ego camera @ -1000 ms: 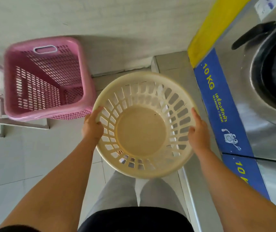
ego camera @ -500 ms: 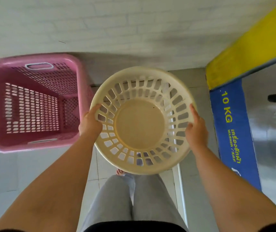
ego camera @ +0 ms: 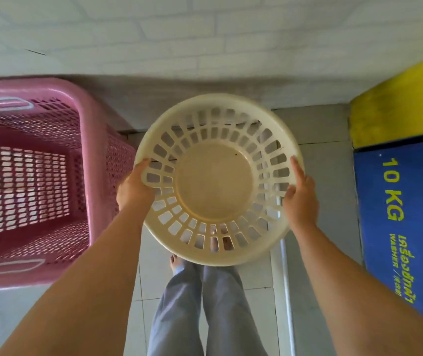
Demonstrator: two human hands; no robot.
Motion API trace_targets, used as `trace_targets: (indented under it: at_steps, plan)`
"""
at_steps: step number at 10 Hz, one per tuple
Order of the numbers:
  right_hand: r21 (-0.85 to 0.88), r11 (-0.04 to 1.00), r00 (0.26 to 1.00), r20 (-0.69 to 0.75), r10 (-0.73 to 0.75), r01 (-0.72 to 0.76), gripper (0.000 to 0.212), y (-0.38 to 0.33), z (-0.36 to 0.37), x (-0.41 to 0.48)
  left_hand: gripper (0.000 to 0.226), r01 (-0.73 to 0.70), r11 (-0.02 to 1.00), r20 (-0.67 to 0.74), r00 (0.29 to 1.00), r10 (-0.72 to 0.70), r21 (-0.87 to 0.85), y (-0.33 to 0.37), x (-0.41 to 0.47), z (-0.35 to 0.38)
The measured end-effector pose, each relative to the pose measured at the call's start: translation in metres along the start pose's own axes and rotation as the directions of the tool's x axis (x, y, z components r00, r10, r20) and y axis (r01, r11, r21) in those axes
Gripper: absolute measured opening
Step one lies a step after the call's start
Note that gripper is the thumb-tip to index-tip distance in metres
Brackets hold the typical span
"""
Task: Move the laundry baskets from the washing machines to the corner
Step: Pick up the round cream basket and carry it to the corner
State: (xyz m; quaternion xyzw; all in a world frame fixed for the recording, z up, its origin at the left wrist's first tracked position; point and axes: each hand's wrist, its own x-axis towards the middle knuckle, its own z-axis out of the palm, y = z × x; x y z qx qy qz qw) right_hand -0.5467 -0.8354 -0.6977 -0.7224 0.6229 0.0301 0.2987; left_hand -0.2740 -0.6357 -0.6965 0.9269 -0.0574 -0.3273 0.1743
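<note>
A round cream laundry basket (ego camera: 215, 181) with slotted walls hangs empty above the floor, right in front of me. My left hand (ego camera: 134, 187) grips its left rim and my right hand (ego camera: 300, 199) grips its right rim. A pink rectangular laundry basket (ego camera: 95, 155) stands on the floor to the left, against the white wall, also empty. The cream basket's left rim is close to the pink basket's right wall.
A washing machine's blue "10 KG" panel (ego camera: 400, 222) and yellow band (ego camera: 397, 106) stand at the right. The white brick wall (ego camera: 205, 34) is straight ahead. My legs in grey trousers (ego camera: 205, 312) stand on pale floor tiles below the basket.
I have stepped toward the wall, carrying the cream basket. The pink basket now sits nearer and lower left, and the washing machine's door has slid out of view at the right.
</note>
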Motion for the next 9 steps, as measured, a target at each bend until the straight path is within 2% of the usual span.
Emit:
trace_targets:
  at_steps: [1,3,4,5,6,7,8,9]
  plan:
    - [0.014,1.0,1.0,-0.014,-0.027,0.027,0.069,0.0,0.03,0.02,0.081,0.101,0.964,0.093,0.992,-0.081,-0.244,-0.019,0.03,0.019]
    - [0.043,0.993,0.993,0.02,-0.115,0.114,0.075,0.004,0.082,0.054,0.069,0.117,0.95,0.04,0.993,-0.11,-0.289,-0.057,0.073,0.051]
    - [0.061,0.994,0.995,0.035,-0.099,0.096,0.075,0.01,0.101,0.072,0.067,0.039,0.97,0.105,0.994,-0.014,-0.241,-0.065,0.087,0.064]
    - [0.056,0.996,0.996,0.047,-0.079,0.077,0.074,0.017,0.111,0.084,0.066,-0.043,0.983,0.104,0.993,0.062,-0.18,-0.068,0.093,0.072]
    - [0.028,0.995,0.989,0.11,-0.096,0.093,0.072,0.017,0.109,0.091,0.062,-0.072,0.983,0.098,0.991,0.09,-0.169,-0.064,0.09,0.073]
    - [-0.109,0.986,0.975,0.198,-0.099,0.122,0.061,0.01,0.099,0.082,0.065,-0.043,0.989,0.107,0.993,0.059,-0.144,-0.049,0.079,0.071]
    - [-0.232,0.944,0.968,0.149,-0.202,0.233,0.058,-0.006,0.083,0.059,0.066,-0.038,0.999,0.127,0.991,0.034,0.031,-0.036,0.053,0.061]
    - [-0.28,0.918,0.957,0.155,-0.245,0.28,0.06,-0.023,0.065,0.026,0.064,-0.128,0.976,0.133,0.986,0.106,0.176,-0.024,0.017,0.046]
